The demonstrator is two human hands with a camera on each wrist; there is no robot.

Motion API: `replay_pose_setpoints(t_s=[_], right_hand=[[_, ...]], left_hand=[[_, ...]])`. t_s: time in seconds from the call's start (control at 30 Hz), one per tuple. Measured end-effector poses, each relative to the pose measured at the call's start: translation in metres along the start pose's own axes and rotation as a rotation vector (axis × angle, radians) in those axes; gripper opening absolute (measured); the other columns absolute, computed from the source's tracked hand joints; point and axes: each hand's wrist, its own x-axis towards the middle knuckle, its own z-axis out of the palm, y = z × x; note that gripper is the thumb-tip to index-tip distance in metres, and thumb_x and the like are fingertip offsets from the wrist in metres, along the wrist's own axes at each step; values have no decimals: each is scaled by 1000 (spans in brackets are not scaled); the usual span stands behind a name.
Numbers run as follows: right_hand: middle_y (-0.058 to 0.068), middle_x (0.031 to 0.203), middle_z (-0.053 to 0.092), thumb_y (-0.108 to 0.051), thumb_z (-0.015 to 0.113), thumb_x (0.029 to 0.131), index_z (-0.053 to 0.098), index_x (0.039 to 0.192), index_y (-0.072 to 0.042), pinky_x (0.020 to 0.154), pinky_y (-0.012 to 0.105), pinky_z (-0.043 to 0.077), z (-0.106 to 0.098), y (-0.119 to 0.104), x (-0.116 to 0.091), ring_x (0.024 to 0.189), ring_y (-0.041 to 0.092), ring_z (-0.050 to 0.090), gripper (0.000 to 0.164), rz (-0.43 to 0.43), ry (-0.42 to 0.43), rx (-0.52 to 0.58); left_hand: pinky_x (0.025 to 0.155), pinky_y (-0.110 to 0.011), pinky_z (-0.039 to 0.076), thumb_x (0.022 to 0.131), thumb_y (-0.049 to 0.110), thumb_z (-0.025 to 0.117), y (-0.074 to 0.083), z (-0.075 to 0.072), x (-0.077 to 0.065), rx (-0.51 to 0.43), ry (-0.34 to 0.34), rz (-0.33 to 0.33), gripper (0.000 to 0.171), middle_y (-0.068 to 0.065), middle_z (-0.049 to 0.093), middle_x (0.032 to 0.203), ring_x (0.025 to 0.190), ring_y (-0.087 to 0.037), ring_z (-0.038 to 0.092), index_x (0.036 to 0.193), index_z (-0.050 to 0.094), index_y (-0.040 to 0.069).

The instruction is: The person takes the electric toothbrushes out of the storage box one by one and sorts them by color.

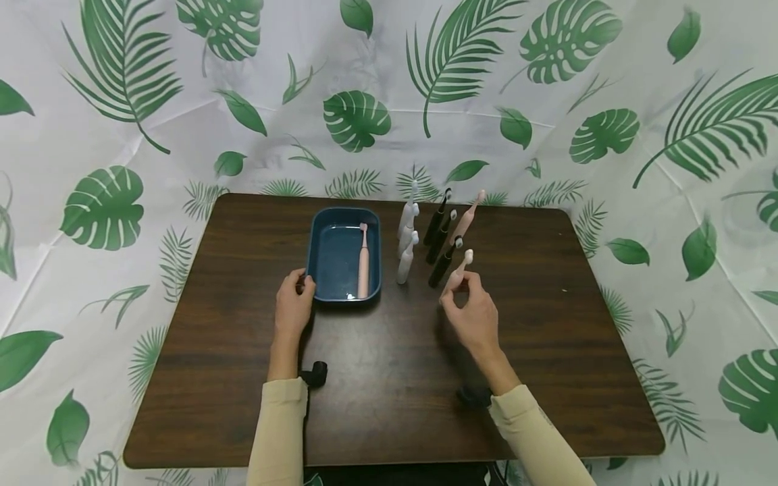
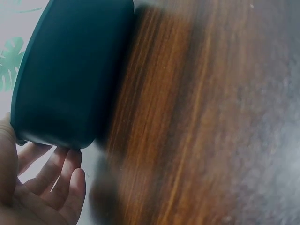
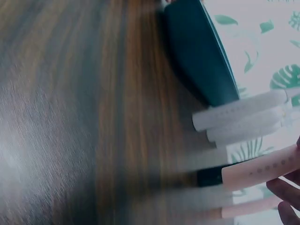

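My left hand (image 1: 294,305) holds the near left corner of a dark blue tray (image 1: 310,256), its thumb at the rim and fingers against the outer wall (image 2: 70,84). Inside the tray lies a pink electric toothbrush (image 1: 363,266), brush head toward the back. Between thumb and fingers my right hand (image 1: 475,316) pinches another pink electric toothbrush (image 1: 456,278) by its handle, brush head up. In the right wrist view its lower end (image 3: 229,177) appears raised off the table. Just beyond stand a black toothbrush (image 1: 441,268) and a pink one (image 1: 464,223).
White toothbrushes (image 1: 404,263) stand upright in a row right of the tray. More black toothbrushes (image 1: 435,226) stand beside them. All are on a dark wooden table (image 1: 377,391), with a leaf-patterned cloth (image 1: 389,155) behind it.
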Motion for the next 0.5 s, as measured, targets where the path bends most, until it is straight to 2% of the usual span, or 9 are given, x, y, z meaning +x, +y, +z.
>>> replay_pose_setpoints(t_s=[0.13, 0.23, 0.37, 0.5], right_hand=[[2, 97, 72, -21, 66, 89, 55, 119, -15, 71, 48, 50, -4, 8, 7, 88, 26, 70, 33, 27, -8, 28], [5, 103, 70, -20, 65, 92, 53, 120, -13, 77, 50, 51, -7, 16, 15, 93, 29, 69, 32, 54, -39, 85], [7, 110, 67, -18, 64, 94, 52, 120, -13, 88, 48, 52, -9, 28, 30, 101, 26, 66, 29, 105, -88, 168], [7, 116, 66, -17, 65, 95, 54, 123, -12, 91, 43, 53, -9, 37, 46, 105, 23, 66, 30, 140, -115, 192]], left_hand=[[90, -43, 46, 99, 31, 53, 0, -1, 1, -4, -15, -6, 39, -11, 62, 113, 100, -26, 58, 129, 61, 7], [90, -44, 46, 99, 30, 53, 0, -2, 2, -6, -18, -8, 39, -11, 62, 114, 101, -26, 58, 129, 61, 7], [90, -45, 46, 100, 32, 51, -1, -3, 1, -9, -36, -3, 40, -11, 61, 116, 102, -27, 58, 131, 60, 8], [89, -44, 46, 100, 32, 51, -1, -3, 1, -22, -44, 2, 40, -12, 61, 115, 101, -27, 58, 130, 60, 8]])
